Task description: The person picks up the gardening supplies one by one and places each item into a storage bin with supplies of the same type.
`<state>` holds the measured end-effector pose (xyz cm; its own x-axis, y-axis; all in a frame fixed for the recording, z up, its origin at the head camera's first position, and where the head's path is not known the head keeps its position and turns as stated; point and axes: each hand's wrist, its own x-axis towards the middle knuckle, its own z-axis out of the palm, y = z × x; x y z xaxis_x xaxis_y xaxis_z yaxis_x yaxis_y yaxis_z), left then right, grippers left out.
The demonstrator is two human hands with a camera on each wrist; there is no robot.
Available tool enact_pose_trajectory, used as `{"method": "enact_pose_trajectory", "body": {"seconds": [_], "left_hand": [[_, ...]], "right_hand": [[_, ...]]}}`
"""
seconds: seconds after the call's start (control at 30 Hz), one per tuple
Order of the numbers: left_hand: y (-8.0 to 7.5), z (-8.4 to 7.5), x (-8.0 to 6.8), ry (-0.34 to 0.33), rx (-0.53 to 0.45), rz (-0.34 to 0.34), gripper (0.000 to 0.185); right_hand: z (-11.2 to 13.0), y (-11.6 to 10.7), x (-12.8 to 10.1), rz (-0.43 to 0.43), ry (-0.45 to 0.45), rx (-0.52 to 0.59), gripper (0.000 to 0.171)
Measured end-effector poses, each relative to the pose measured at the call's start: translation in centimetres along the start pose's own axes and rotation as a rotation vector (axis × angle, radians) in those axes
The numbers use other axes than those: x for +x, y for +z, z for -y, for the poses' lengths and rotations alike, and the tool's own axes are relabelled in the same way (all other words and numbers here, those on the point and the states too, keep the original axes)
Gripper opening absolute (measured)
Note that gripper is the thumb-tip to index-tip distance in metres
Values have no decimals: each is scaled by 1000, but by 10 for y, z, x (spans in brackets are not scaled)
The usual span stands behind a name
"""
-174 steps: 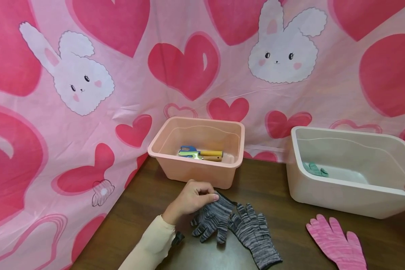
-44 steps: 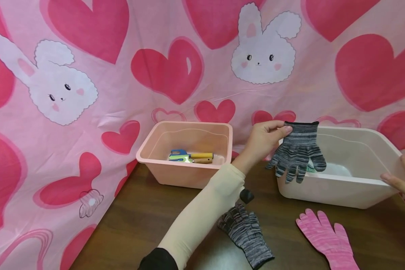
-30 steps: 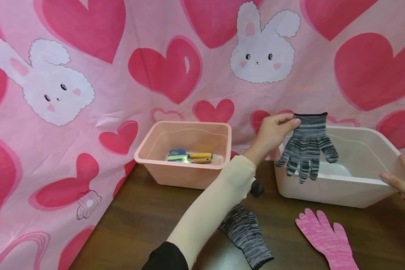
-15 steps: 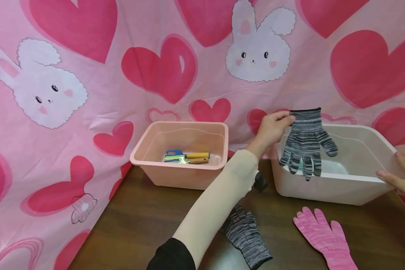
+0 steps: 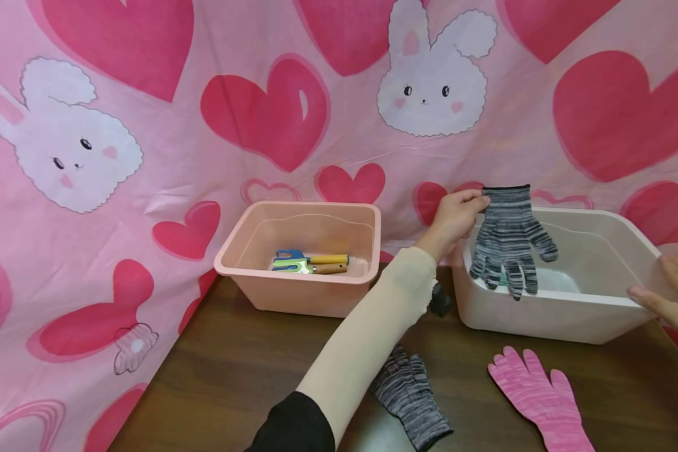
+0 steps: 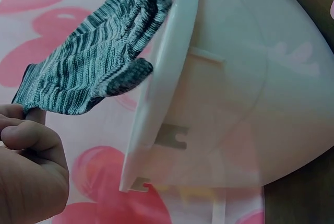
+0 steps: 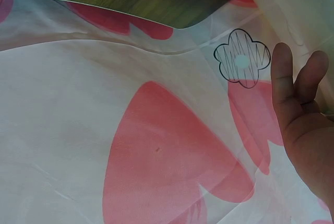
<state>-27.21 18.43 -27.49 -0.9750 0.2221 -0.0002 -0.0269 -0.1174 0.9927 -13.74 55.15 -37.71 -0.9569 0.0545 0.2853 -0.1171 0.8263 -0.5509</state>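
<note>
My left hand [image 5: 454,216] pinches the cuff of a grey striped glove [image 5: 508,235] and holds it hanging over the left part of the white tub [image 5: 565,314], fingers down into it. In the left wrist view the same glove [image 6: 88,65] drapes over the tub's rim [image 6: 162,88], beside my left hand's fingers [image 6: 28,135]. My right hand [image 5: 663,295] rests with straight fingers on the tub's right rim; in the right wrist view its fingers [image 7: 292,93] are extended. A second grey striped glove [image 5: 409,398] lies on the table by my forearm. A pink glove [image 5: 542,398] lies in front of the tub.
A pink tub [image 5: 299,254] at the back left holds a blue-and-yellow tool with a wooden handle [image 5: 307,260]. A little green item shows behind the hanging glove inside the white tub. Heart-and-rabbit cloth [image 5: 147,125] hangs behind and to the left of the brown table [image 5: 231,376].
My left hand picked one grey glove off the table, carried it right over the white tub, and has lowered it slightly in the last half second. The right hand stays on the rim.
</note>
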Motion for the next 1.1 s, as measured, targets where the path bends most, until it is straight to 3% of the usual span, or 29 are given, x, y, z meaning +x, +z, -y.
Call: {"method": "enact_pose_trajectory", "body": {"seconds": [0.4, 0.63, 0.87, 0.93, 1.1], "left_hand": [[12, 14, 9, 23, -70, -60, 17], [17, 14, 11, -31, -44, -51, 14], [20, 22, 21, -76, -120, -49, 20], [19, 25, 24, -65, -70, -52, 26], [10, 30, 31, 14, 138, -147, 45]], "right_hand": [[12, -6, -3, 15, -34, -53, 89], [12, -9, -1, 58, -13, -92, 92], [11, -13, 0, 101, -1, -138, 93], [11, -14, 0, 109, 8, -155, 94], [13, -16, 0, 141, 26, -191, 96]]}}
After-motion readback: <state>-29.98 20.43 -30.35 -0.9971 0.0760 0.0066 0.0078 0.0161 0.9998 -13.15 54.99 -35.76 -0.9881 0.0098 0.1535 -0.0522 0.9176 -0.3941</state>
